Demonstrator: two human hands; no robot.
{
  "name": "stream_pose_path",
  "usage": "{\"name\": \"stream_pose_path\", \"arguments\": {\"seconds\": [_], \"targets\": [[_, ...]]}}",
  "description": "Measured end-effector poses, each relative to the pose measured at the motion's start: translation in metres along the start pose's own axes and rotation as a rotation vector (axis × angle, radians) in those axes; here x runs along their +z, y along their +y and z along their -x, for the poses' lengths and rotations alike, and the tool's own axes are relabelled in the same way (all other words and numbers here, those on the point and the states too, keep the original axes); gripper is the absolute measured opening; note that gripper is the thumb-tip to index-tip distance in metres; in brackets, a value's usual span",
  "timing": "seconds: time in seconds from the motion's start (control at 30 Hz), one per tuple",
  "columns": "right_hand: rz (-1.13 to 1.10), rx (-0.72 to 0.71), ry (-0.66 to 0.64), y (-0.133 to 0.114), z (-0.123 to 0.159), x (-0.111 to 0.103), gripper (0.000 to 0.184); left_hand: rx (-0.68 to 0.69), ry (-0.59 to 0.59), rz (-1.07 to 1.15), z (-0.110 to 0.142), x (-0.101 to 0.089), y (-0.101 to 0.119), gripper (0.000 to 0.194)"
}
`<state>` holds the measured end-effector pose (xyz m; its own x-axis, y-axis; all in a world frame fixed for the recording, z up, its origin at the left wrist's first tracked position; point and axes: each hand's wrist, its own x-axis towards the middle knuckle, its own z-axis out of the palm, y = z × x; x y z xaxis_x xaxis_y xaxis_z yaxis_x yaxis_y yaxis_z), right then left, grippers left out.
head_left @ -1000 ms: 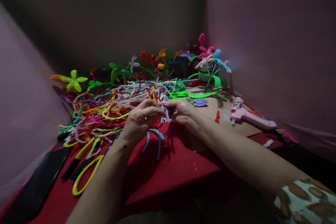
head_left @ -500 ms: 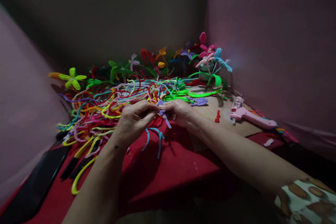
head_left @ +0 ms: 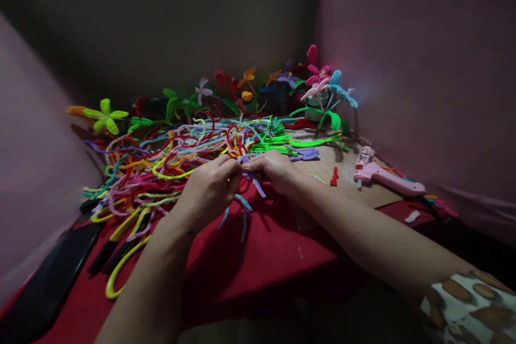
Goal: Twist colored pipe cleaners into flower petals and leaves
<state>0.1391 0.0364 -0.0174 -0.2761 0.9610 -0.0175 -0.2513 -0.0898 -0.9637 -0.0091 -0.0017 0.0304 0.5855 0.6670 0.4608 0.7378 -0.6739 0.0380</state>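
Between my fingertips is a purple pipe cleaner [head_left: 258,187], bent, with a loose end pointing down toward the red cloth. My left hand [head_left: 212,185] is closed at its left side, fingers curled and pinched against it. From the right, my right hand [head_left: 274,169] pinches the same piece between thumb and fingers. Part of the bend is hidden by the fingers. Just below lie light blue pipe cleaners [head_left: 244,220] on the red cloth [head_left: 278,258]. Behind my hands spreads a heap of many-coloured pipe cleaners [head_left: 189,142], with a green bunch [head_left: 274,142] on its right.
A pink glue gun [head_left: 385,178] rests on a brown board [head_left: 350,188] at right, near small red pieces [head_left: 334,176]. Pipe-cleaner flowers [head_left: 318,75] line the back. At left lie a black flat object [head_left: 60,269] and yellow-and-black handled tools [head_left: 116,242]. Pink sheets [head_left: 403,64] hang at the sides.
My left hand has rolled over, its fingers now more curled with the back of the hand showing. The purple pipe cleaner's loose end has shifted slightly. My right hand stays nearly in place.
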Motion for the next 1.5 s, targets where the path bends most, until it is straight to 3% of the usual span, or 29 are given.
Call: {"name": "stream_pose_path", "arguments": {"seconds": [0.23,0.43,0.63,0.7,0.83,0.93,1.07,1.17,1.23,1.37,1.43,1.5], "targets": [[0.091,-0.046,0.074,0.000,0.001,0.001,0.016,0.034,-0.024,-0.150,0.002,0.009,0.001,0.017],[0.079,-0.043,0.070,-0.004,0.003,0.002,0.018,0.068,-0.085,-0.118,0.003,0.021,0.009,0.021],[-0.018,0.035,0.048,-0.003,-0.002,-0.001,0.008,-0.059,0.081,0.163,-0.002,0.007,0.006,0.009],[-0.045,0.064,0.034,-0.003,-0.003,-0.002,0.007,-0.137,0.084,0.291,-0.002,0.003,0.003,0.006],[-0.063,0.091,0.036,-0.007,0.000,0.001,0.006,-0.400,0.071,0.549,-0.004,0.007,-0.001,0.018],[-0.084,0.095,0.017,-0.008,0.003,0.003,0.005,-0.512,0.070,0.718,-0.005,0.015,-0.002,0.036],[-0.138,0.090,-0.071,-0.009,0.003,0.002,0.006,-0.504,0.112,0.767,-0.006,0.022,-0.001,0.052],[-0.243,0.193,-0.093,-0.014,0.004,0.002,0.010,-0.463,0.202,0.732,-0.005,0.021,0.003,0.056],[-0.339,0.269,-0.143,-0.019,0.005,0.001,0.014,-0.473,0.224,0.840,-0.006,0.019,0.005,0.058],[-0.457,0.305,-0.219,-0.024,0.006,0.000,0.019,-0.494,0.057,1.158,-0.009,0.014,0.005,0.064],[-0.460,0.308,-0.203,-0.025,0.007,0.000,0.020,-0.485,0.016,1.166,-0.009,0.015,0.003,0.062],[-0.456,0.317,-0.165,-0.026,0.008,0.000,0.020,-0.478,0.048,1.054,-0.008,0.018,0.002,0.056]]}}
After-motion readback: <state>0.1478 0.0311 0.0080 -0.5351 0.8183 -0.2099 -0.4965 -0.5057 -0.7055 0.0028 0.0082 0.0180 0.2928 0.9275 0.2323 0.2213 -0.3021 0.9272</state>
